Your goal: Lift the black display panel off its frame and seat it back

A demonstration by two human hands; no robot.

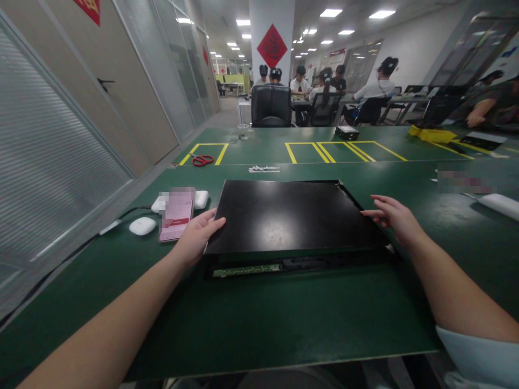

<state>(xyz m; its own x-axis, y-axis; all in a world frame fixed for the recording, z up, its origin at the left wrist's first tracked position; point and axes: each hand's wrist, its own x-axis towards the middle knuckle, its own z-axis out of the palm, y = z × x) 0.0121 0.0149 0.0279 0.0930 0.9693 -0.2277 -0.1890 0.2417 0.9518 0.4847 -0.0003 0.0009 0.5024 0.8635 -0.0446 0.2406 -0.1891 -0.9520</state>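
Note:
A glossy black screen panel [284, 216] lies slightly raised and shifted over a dark frame [344, 263] on the green table. Along the frame's near side a strip of green circuit board [245, 270] shows. My left hand [198, 232] holds the panel by its left edge, thumb on top and the other fingers partly hidden beside and under it. At the panel's right edge is my right hand [393, 219], its fingers stretched and apart, with one fingertip at or touching the edge. Whether that fingertip bears any of the panel I cannot tell.
Left of the panel lie a phone [177, 216], a white rounded case [142, 226] and a cable [81, 248]. Red-handled scissors [203, 160] and small pale strips [264, 169] lie beyond. A black box [347, 133] and yellow bag [432, 134] sit at the far side.

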